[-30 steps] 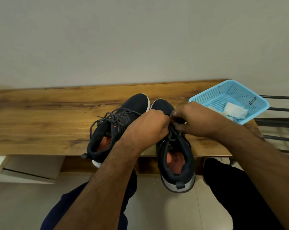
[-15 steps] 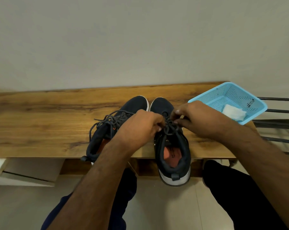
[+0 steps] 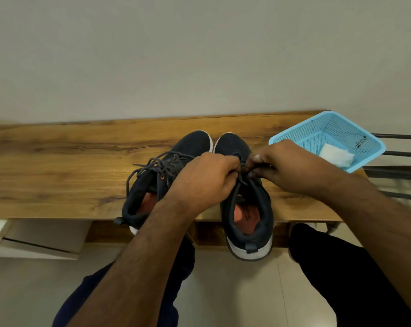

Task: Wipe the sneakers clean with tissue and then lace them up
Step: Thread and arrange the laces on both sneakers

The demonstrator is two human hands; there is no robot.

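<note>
Dark sneakers (image 3: 245,208); orange insoles

You're in home, likely entryway: wooden surface (image 3: 58,161) against plain painted wall (image 3: 199,55), tiled floor (image 3: 235,291) below, blue plastic basket (image 3: 301,135), metal rack (image 3: 400,171) at right.
</note>
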